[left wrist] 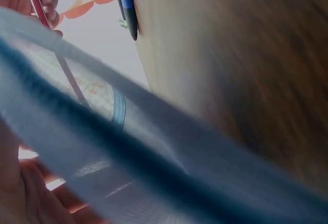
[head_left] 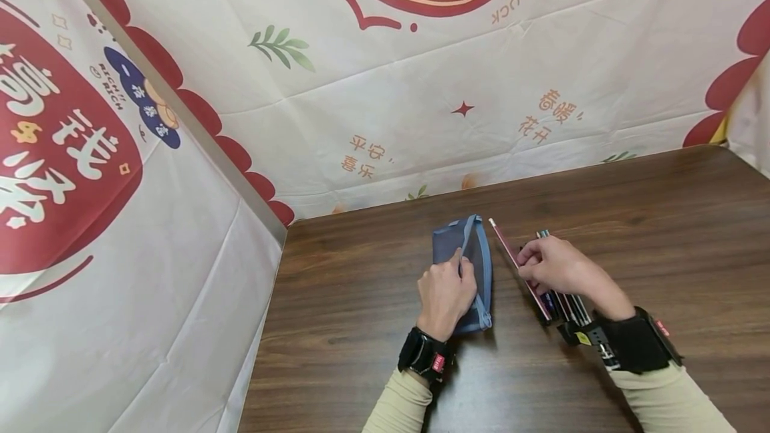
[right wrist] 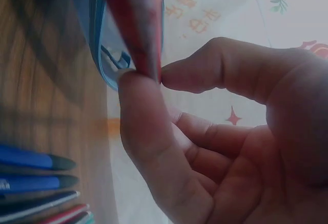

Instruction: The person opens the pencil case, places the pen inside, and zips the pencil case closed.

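- Left hand (head_left: 446, 293): rests on the blue mesh pouch (head_left: 466, 266), thumb and fingers pinching its upper edge or zip strip near the opening. In the left wrist view a pale-blue band of the pouch (left wrist: 154, 147) crosses the frame, blurred and close to the lens.
- Right hand (head_left: 556, 266): thumb and forefinger clamped on a red pencil (head_left: 517, 266). The right wrist view shows the two fingertips (right wrist: 138, 88) meeting on the red shaft (right wrist: 136, 24), with the other fingers curled loosely into the palm.
- Red pencil: lies slanted just right of the pouch, its pale tip pointing away from the person. Whether it is lifted off the table (head_left: 662, 232) or touches it cannot be told.
- Pens (head_left: 565, 303): a small bundle lies on the table under and behind the right hand, side by side. The right wrist view shows their blue and dark ends (right wrist: 36, 178) stacked at lower left.
- Pouch: lies flat on the wood, near the middle of the table, its long side running away from the person. Its mouth appears to be held up by the left hand; how wide it gapes is unclear.
- Progress, as judged: nothing can be made out inside the pouch, one pencil is in hand, and the whole bundle remains outside. The work looks to be at an early stage.
- Surroundings: printed red-and-cream cloth (head_left: 421, 85) hangs behind and to the left of the table.
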A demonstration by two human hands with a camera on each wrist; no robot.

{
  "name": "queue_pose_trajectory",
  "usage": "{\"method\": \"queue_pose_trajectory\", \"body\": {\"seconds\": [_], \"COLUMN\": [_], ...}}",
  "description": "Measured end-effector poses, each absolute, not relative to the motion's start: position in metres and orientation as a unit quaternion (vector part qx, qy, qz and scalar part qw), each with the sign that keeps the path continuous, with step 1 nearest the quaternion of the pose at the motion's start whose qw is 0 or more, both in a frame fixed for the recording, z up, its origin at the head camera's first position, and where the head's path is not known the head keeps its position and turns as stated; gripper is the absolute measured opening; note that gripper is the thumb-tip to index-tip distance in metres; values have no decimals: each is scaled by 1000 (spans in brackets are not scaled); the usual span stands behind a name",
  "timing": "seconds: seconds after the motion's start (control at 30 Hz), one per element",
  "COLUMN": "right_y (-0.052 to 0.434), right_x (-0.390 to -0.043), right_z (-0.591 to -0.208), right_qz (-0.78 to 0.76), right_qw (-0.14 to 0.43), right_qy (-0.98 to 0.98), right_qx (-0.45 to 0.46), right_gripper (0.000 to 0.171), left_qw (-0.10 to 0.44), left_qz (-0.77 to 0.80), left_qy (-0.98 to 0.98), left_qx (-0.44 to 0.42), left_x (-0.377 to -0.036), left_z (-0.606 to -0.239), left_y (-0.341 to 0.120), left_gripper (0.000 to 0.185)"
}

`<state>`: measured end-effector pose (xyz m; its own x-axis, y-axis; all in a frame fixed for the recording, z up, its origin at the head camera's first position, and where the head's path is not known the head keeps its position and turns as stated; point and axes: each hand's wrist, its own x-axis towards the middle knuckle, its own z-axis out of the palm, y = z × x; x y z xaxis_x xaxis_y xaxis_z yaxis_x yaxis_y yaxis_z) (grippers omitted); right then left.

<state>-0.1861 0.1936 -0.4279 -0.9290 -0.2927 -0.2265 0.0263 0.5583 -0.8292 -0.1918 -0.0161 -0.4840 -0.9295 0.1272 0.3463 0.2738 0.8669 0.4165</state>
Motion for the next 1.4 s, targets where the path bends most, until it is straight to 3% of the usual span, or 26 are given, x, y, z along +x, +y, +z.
{"method": "queue_pose_trajectory", "body": {"seconds": [1.0,1.4], "right_y": [179,170], "right_x": [-198,-196], "right_z": [-435,-440], "right_qz": [-529,-564], "right_qw": [209,178], "right_qy": [817,804], "right_qx": [-94,-63], "right_gripper": [30,31], "left_qw": [157,147], "left_qz": [-217,-217], "left_qy": [-957,-959], "left_qx": [-107,-105], "left_x": [-190,-186], "left_z": [-482,-481], "left_y": [-9,-7], "left_gripper": [38,39]}}
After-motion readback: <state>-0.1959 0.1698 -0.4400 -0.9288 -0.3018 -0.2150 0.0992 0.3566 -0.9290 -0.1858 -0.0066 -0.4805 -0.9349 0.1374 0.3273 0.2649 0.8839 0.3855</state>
